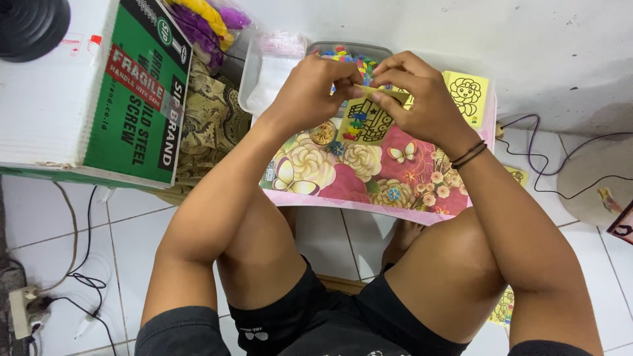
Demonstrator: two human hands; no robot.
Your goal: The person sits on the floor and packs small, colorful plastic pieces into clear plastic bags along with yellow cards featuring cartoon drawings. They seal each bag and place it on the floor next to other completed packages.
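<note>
Both the left hand (310, 89) and the right hand (415, 95) pinch the top edge of a yellow card (369, 118) over the floral tray (343, 178) (it hangs unsupported). Tugging unevenly could tear it, or drop it toward the bead tub (349, 56) beyond.

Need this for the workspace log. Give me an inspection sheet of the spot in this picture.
Surface: small floral-covered table with a pink edge, on a white tiled floor.
Job's things: yellow card with black line art, partly filled with coloured bits, held up over the table.
Clutter: clear tub of coloured pieces; second yellow flower card; more cards on the floor.
Grip: left hand and right hand both pinch the card's top edge.
Cables: black cord at right; power strip with leads at lower left.
Surroundings: green and white carton, patterned cloth, white wall.
</note>
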